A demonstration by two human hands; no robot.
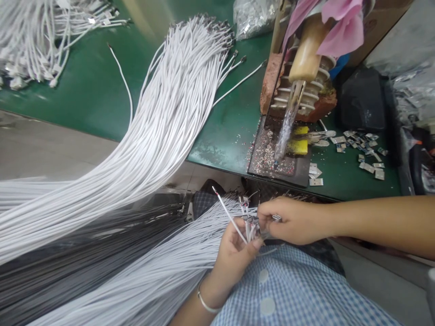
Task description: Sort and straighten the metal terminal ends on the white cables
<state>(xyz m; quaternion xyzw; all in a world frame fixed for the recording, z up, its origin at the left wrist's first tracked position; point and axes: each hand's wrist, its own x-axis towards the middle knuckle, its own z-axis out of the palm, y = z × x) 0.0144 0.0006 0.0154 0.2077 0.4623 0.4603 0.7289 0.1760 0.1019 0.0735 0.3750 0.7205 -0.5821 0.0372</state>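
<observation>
My left hand (234,253), wearing a thin bracelet, is closed around a small bunch of white cables. Their metal-tipped ends (250,222) stick up between the thumb and fingers, and one white cable (228,213) slants out to the upper left. Right beside these ends is my right hand (288,219), its fingers curled and closed. A small metal connector (277,218) shows between its fingers; the fingertips are partly hidden by the bunch. Below both hands, a long bundle of white cables (163,262) runs off to the lower left.
Across the green table (91,104) lies a thick bundle of white cables (183,86), hanging over the front edge. A soldering iron (299,77) points down over a dark, solder-spattered plate (261,154). Loose metal connectors (367,147) lie to the right, beside a black box (362,99).
</observation>
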